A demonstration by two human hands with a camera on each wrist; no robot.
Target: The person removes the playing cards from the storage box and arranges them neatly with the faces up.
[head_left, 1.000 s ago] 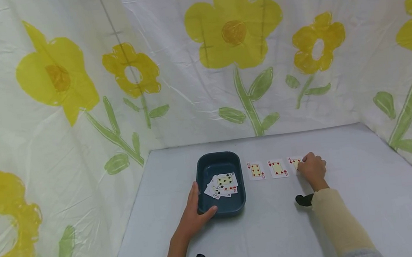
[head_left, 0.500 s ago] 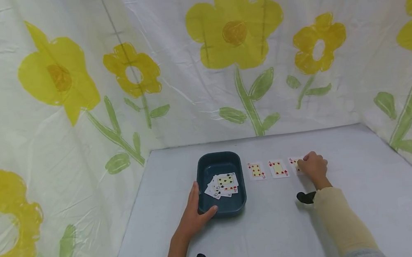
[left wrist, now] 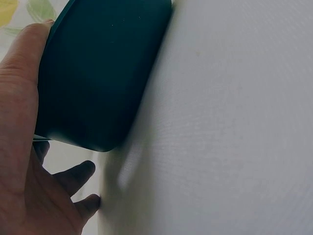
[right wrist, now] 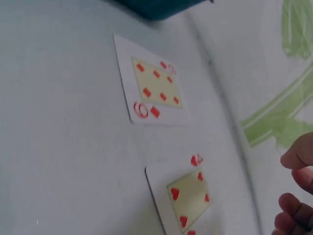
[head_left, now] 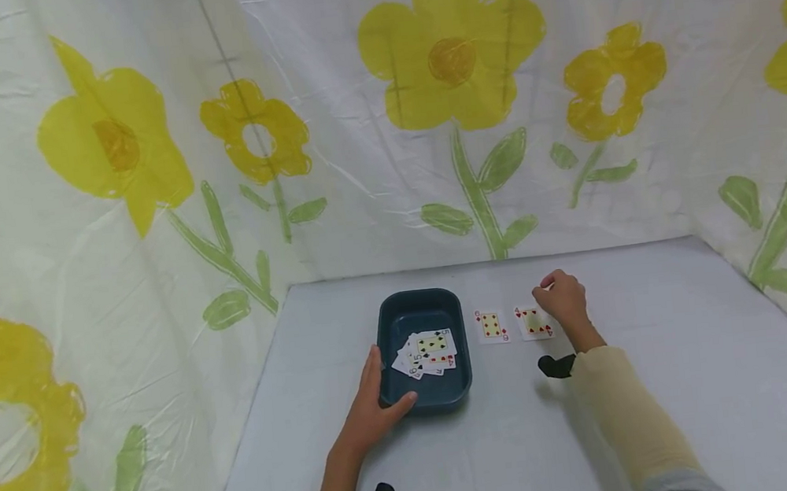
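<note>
My left hand (head_left: 369, 420) rests at the near left corner of a dark blue box (head_left: 381, 318), its thumb on the near side. In the left wrist view its fingers (left wrist: 73, 177) are spread and relaxed beside the box. Fanned playing cards (head_left: 433, 344) lie in the box, a black five on top. On the table to its right lie a six of diamonds (head_left: 492, 327) and a four of hearts (head_left: 532, 325). Above the four is my right hand (head_left: 564, 300), fingers loosely bent; no card shows between the fingers (right wrist: 295, 152). A third card's spot is behind this hand.
A white-covered table (head_left: 512, 439) spreads to both sides of the box. Behind it and at the sides hangs a white curtain (head_left: 343, 163) printed with yellow flowers. A black wrist device (head_left: 558, 366) sits at each sleeve.
My right hand has come away from the third card, moving up and left over the four of hearts. The third card no longer shows. My left hand stays at the box.
</note>
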